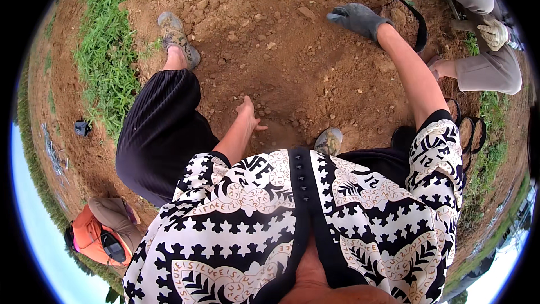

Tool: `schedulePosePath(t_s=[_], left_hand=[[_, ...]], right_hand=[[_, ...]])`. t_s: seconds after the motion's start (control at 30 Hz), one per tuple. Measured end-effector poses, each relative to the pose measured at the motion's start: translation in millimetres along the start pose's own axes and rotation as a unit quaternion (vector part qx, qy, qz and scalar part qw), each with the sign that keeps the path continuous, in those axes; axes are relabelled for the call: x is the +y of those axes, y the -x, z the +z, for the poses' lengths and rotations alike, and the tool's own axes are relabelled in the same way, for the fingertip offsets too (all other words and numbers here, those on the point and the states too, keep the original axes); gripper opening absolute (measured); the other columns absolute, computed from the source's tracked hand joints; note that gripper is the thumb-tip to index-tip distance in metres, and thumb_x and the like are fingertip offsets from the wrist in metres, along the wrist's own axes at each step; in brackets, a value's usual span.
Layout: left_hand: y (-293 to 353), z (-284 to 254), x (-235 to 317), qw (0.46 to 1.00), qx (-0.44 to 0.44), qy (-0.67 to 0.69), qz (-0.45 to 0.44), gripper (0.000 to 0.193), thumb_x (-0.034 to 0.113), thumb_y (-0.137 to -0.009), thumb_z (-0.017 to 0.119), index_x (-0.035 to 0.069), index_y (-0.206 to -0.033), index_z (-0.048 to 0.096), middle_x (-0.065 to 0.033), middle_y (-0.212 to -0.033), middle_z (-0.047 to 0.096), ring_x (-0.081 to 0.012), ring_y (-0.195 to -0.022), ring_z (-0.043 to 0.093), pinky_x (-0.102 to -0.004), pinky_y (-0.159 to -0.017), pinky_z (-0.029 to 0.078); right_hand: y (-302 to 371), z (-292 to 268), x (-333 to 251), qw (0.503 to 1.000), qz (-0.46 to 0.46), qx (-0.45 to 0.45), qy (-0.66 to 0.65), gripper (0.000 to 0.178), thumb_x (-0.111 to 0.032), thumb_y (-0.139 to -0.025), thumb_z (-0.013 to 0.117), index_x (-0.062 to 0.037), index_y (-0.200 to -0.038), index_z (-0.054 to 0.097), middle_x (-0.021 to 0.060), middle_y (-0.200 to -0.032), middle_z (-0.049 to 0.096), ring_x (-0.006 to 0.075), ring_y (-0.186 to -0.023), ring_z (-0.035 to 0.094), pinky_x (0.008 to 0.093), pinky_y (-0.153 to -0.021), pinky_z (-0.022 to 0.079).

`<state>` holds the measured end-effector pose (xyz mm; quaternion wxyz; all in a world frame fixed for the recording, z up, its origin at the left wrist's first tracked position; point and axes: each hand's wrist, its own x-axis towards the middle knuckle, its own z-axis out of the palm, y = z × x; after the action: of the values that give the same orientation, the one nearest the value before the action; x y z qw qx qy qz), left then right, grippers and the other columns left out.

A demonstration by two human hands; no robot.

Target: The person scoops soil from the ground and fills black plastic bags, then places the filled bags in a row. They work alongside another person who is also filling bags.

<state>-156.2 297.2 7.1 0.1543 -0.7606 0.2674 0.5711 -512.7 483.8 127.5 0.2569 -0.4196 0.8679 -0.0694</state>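
My left hand (247, 117), bare, is low over the brown soil (281, 73) between my legs. Its fingers are apart, and nothing shows in them. Farther out to the right, my right hand (360, 21) wears a dark grey glove and rests on or just above the dirt. The gloved fingers point left and look stretched out, with no object visible in them. A black strap (421, 28) loops on the ground beside the glove's wrist.
My patterned shoe (183, 39) is at the left, near green grass (107, 50). Another shoe tip (329, 142) shows near my body. A person (489, 39) with a pale glove sits at the right; another person in orange (98, 231) is at lower left. Clods dot the soil.
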Motion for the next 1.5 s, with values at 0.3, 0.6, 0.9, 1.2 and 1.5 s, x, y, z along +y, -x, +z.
schedulePosePath(t_s=[0.3,0.6,0.9,1.2,1.5], left_hand=[[29,56,-34,0.993,-0.067,0.074,-0.060,0.076,0.057,-0.092,0.042,0.023,-0.146,0.001,-0.0098,-0.153,0.011,-0.0418,-0.132,0.029,-0.0699,-0.088,0.042],[29,79,-30,0.979,-0.109,0.140,-0.098,0.081,0.058,-0.090,0.046,0.026,-0.147,0.000,-0.0089,-0.154,0.008,-0.0413,-0.133,0.026,-0.0714,-0.089,0.039],[-35,62,-43,0.939,-0.276,0.181,-0.099,0.062,0.058,-0.091,0.039,0.008,-0.125,0.051,-0.0142,-0.129,0.054,-0.0376,-0.115,0.053,-0.0666,-0.095,0.036],[-5,67,-4,0.918,-0.337,0.207,-0.029,0.038,0.042,-0.088,0.054,0.012,-0.111,0.056,-0.0108,-0.116,0.060,-0.0338,-0.104,0.059,-0.0625,-0.088,0.046],[165,171,47,0.872,-0.461,0.151,0.065,0.045,0.046,-0.089,0.053,0.012,-0.119,0.053,-0.0107,-0.124,0.056,-0.0326,-0.112,0.055,-0.0622,-0.089,0.043]], right_hand=[[57,172,-102,0.936,0.332,0.050,-0.103,0.072,-0.062,-0.084,0.050,-0.0193,-0.141,0.040,0.0107,-0.150,0.030,0.0403,-0.136,0.026,0.0512,-0.109,0.028],[75,171,-134,0.938,0.303,-0.001,-0.165,0.075,-0.061,-0.082,0.052,-0.0093,-0.136,0.046,0.0173,-0.144,0.038,0.0375,-0.132,0.034,0.0436,-0.110,0.028],[59,208,-169,0.908,0.157,-0.260,-0.289,0.058,-0.048,-0.088,0.053,-0.0150,-0.135,0.047,0.0240,-0.134,0.046,0.0390,-0.118,0.052,0.0425,-0.097,0.042],[66,149,-169,0.880,0.128,-0.123,-0.441,0.056,-0.052,-0.083,0.060,-0.0032,-0.109,0.063,0.0114,-0.101,0.065,0.0205,-0.092,0.058,0.0351,-0.079,0.046],[68,25,-56,0.929,0.130,0.037,-0.344,0.087,-0.061,-0.077,0.061,0.0050,-0.132,0.047,0.0216,-0.128,0.054,0.0277,-0.117,0.053,0.0370,-0.096,0.042]])
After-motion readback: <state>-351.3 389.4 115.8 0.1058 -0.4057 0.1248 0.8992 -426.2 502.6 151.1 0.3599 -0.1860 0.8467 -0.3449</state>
